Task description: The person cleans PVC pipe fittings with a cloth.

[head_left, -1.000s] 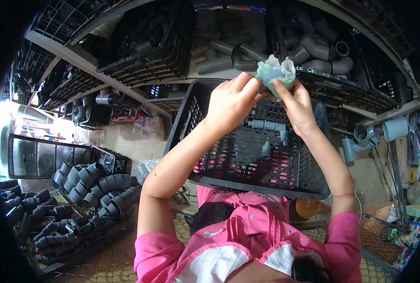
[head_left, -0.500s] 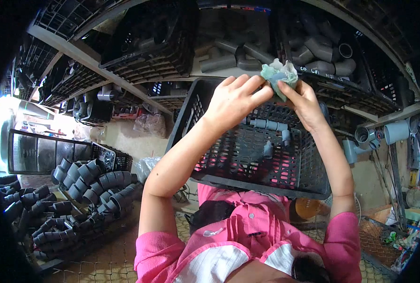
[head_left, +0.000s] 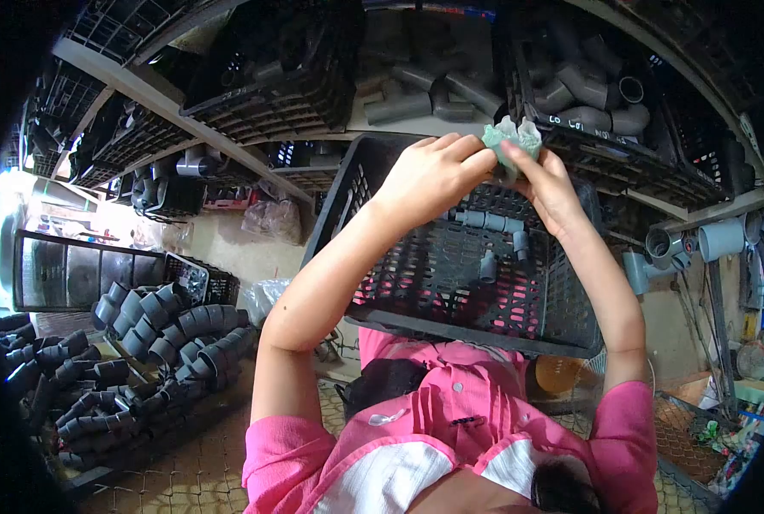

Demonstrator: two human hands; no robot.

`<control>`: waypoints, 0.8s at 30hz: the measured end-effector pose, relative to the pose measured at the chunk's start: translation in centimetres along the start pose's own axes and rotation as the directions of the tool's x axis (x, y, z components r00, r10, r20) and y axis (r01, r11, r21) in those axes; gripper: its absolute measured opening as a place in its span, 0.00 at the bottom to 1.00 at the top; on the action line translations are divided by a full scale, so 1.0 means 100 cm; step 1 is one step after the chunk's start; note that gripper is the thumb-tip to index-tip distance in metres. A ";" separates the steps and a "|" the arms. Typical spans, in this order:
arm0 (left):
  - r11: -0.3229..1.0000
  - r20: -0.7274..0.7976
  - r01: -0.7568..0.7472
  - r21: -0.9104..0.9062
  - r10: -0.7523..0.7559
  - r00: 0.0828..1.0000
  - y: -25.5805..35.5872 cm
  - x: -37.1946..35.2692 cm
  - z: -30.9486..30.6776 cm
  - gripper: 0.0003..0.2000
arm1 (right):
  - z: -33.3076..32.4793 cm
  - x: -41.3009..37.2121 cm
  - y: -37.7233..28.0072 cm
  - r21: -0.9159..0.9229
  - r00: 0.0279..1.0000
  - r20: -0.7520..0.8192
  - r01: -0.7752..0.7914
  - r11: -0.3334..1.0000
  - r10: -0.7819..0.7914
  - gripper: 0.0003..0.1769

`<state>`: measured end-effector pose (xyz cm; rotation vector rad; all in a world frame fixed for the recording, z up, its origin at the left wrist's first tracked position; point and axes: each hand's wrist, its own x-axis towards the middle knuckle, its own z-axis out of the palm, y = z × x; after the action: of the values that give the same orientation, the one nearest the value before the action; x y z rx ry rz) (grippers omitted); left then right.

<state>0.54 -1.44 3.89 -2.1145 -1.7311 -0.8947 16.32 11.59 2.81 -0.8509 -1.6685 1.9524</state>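
Above the far side of a black plastic crate [head_left: 450, 330], both my hands meet at a crumpled pale green and white cloth [head_left: 512, 137]. My left hand [head_left: 433, 178] is closed, its curled fingertips at the cloth's left edge. From the right, my right hand [head_left: 555, 190] pinches the cloth with its thumb across the front. Whatever is wrapped inside is hidden by fingers and fabric. Down in the crate lies a row of grey pipe fittings [head_left: 489, 221], with a small grey fitting [head_left: 487, 267] and a grey elbow [head_left: 520, 245] near it.
Shelf crates [head_left: 270, 103] stand ahead, with large grey pipe fittings [head_left: 437, 98] between them and a lettered crate [head_left: 630, 146] at right. Strung grey fittings [head_left: 176, 334] are heaped at left. Large grey pipe pieces [head_left: 720, 240] hang at right. Wire netting [head_left: 193, 484] lies below.
The cloth has bunched up smaller between my hands, and the blue-grey piece seen in it before is now covered. My hands have shifted only slightly; the fittings in the crate look unchanged.
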 end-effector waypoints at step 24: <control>0.834 0.839 0.165 0.527 -0.541 0.052 -0.078 -0.093 0.102 0.21 | -0.005 0.010 0.006 0.013 0.989 0.116 -0.089 0.996 0.087 0.22</control>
<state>-4.81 -1.04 -11.03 -2.0797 -2.7898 1.1512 16.01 12.48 2.04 -0.8326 -1.7008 2.1093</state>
